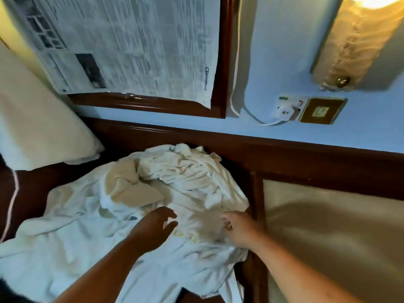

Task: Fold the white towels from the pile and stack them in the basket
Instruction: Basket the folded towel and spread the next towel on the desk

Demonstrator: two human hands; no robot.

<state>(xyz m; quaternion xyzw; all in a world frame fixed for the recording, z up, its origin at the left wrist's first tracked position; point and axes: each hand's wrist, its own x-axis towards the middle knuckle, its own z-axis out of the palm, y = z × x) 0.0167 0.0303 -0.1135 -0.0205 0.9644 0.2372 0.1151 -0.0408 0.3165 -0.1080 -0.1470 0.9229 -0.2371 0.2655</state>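
A crumpled pile of white towels (166, 184) lies on a dark surface in the middle of the head view, spreading toward the lower left. My left hand (155, 226) hovers over the near part of the pile, fingers relaxed and spread, holding nothing. My right hand (238, 226) is at the pile's right edge with its fingers curled against the cloth; whether they pinch the towel is unclear. No basket is in view.
A white pillow (37, 127) leans at the left. A dark wooden headboard rail (284, 154) runs behind the pile, with a beige padded panel (328, 226) at the right. Above are a newspaper-covered frame (131, 47), a wall socket (286, 110) and a lit lamp (358, 40).
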